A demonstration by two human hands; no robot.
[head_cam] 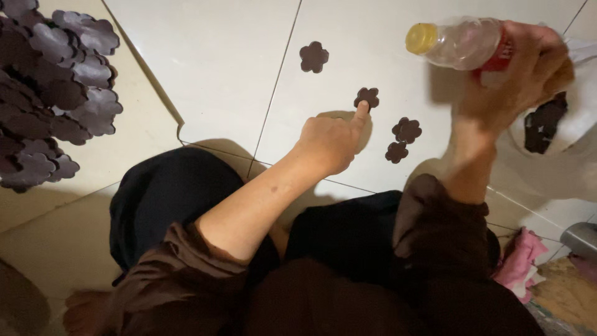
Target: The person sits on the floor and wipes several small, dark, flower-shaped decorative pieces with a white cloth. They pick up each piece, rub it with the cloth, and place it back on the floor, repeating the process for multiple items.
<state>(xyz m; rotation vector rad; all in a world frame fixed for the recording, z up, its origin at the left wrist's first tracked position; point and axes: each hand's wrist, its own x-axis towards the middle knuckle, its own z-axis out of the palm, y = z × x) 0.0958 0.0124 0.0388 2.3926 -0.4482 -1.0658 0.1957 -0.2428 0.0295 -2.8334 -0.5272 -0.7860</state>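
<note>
My left hand (331, 140) is curled with its forefinger stretched out, the tip pressing a small dark brown flower-shaped piece (367, 96) onto the white tiled surface (211, 56). My right hand (519, 78) grips a clear plastic bottle (463, 42) with a yellow cap and red label, held on its side above the tiles. Three more flower pieces lie flat nearby: one farther away (314, 56), and two close together to the right (407, 130) (396, 152).
A dense cluster of dark overlapping flower pieces (50, 87) fills the upper left. A translucent white bag (559, 124) holding dark pieces sits at the right. Pink cloth (522, 258) and a grey object (581, 239) lie at lower right. My dark-clothed knees are below.
</note>
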